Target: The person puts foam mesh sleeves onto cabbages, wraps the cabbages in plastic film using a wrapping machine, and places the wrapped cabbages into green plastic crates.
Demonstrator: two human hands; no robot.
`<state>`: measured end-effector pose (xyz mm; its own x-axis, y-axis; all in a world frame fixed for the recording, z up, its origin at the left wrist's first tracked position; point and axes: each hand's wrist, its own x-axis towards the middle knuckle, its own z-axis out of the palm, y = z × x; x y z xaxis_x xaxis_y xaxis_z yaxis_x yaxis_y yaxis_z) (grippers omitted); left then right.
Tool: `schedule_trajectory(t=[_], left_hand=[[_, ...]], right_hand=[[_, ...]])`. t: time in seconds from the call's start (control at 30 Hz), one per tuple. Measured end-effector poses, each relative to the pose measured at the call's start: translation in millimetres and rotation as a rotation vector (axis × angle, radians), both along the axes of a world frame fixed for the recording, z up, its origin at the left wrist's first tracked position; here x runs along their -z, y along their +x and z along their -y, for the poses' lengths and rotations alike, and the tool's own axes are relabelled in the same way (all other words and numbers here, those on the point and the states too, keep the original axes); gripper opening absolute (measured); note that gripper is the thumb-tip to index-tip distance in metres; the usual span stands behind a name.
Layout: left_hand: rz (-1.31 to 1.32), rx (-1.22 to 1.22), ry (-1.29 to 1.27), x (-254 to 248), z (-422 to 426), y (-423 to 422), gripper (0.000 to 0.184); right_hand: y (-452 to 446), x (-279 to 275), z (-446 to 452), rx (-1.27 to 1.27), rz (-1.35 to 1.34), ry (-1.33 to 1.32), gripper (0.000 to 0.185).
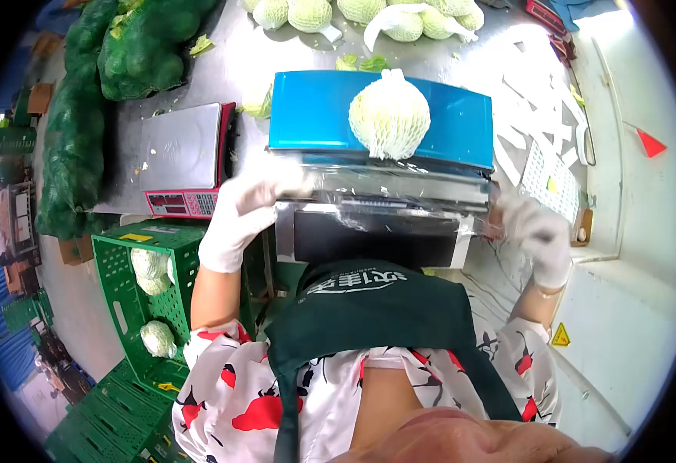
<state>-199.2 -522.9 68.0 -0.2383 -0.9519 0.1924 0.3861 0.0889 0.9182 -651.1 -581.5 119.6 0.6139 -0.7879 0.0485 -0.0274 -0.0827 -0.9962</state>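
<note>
In the head view, my left hand [249, 204], in a white glove, has its fingers closed on the left end of a clear plastic film [369, 212]. Motion smears its fingertips. My right hand [540, 235], gloved too and blurred, grips the film's right side. The film stretches between both hands across the front of a wrapping machine [461, 193]. Behind it, on the machine's blue top [307, 112], sits a round pale cabbage [390, 116] in a white foam net. Neither hand touches the cabbage.
A red-edged scale [180, 150] stands to the left. Below it, a green crate [126, 309] holds cabbages. Green mesh sacks [149, 46] lie at the far left. Netted cabbages [307, 15] line the back, and white strips [535, 92] lie scattered on the right.
</note>
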Motion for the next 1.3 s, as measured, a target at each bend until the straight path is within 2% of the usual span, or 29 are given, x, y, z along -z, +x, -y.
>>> schedule_trajectory(t=[0.03, 0.1, 0.17, 0.23, 0.3, 0.33, 0.43, 0.47, 0.57, 0.6, 0.7, 0.73, 0.77, 0.83, 0.87, 0.9, 0.93, 0.97, 1.03, 1.1, 1.2, 1.3], left_hand=[[0.031, -0.151, 0.021, -19, 21, -20, 0.089], [0.748, -0.178, -0.225, 4, 78, -17, 0.131], [0.998, -0.127, -0.349, 63, 118, -30, 0.143], [1.245, -0.057, -0.457, 91, 138, -54, 0.145], [0.988, 0.013, -0.045, 93, 152, -71, 0.143], [0.885, -0.030, -0.068, 97, 155, -73, 0.139], [0.703, 0.004, -0.030, 104, 161, -71, 0.135], [0.607, 0.028, 0.008, 104, 156, -70, 0.122], [0.344, 0.083, 0.308, 98, 124, -71, 0.100], [0.279, 0.131, 0.429, 81, 107, -71, 0.079], [0.215, 0.236, 0.554, 56, 46, -78, 0.073], [0.234, 0.314, 0.608, 46, 24, -78, 0.071], [0.363, 0.353, 0.590, 53, 2, -76, 0.072], [0.404, 0.550, 0.796, 45, -30, -78, 0.077], [0.308, 0.564, 0.817, 70, -47, -80, 0.077], [0.213, 0.576, 0.834, 103, -62, -81, 0.078], [0.235, 0.551, 0.902, 114, -64, -83, 0.078], [0.224, 0.537, 0.878, 124, -63, -83, 0.078], [0.142, 0.598, 1.066, 132, -57, -76, 0.077], [0.176, 0.570, 1.039, 128, -65, -74, 0.078], [0.128, 0.460, 0.957, 136, -95, -64, 0.078], [0.507, 0.190, 0.591, 130, -133, -56, 0.071]], right_hand=[[4, -6, 18, 0.164, -0.040, 0.086, 0.051], [66, -3, 72, 0.229, -0.146, -0.102, 0.087], [76, 67, 125, -0.025, -0.565, -0.507, 0.117], [105, 123, 148, -0.162, -0.632, -0.657, 0.130], [126, 136, 148, -0.086, -0.320, -0.237, 0.137], [125, 132, 150, -0.055, -0.462, -0.241, 0.133], [126, 134, 134, 0.054, -0.419, -0.114, 0.129], [126, 135, 124, 0.081, -0.381, -0.123, 0.107], [125, 118, 78, 0.137, -0.088, 0.473, 0.083], [134, 93, 52, 0.180, 0.163, 0.652, 0.063], [112, 67, 2, 0.131, -0.271, 0.709, 0.062], [105, 67, -21, 0.102, -0.309, 0.748, 0.061], [98, 66, -46, 0.073, -0.347, 0.786, 0.061], [90, 93, -101, 0.126, -0.293, 0.781, 0.062], [86, 106, -117, 0.078, -0.272, 0.960, 0.066], [88, 114, -118, 0.070, -0.305, 1.004, 0.068], [91, 120, -118, 0.063, -0.336, 1.050, 0.070], [94, 126, -116, 0.056, -0.368, 1.096, 0.072], [99, 139, -105, 0.021, -0.323, 1.115, 0.078], [99, 139, -102, -0.016, -0.211, 1.238, 0.075], [75, 149, -112, -0.025, 0.025, 1.321, 0.067], [60, 151, -142, 0.112, -0.227, 0.731, 0.049]])
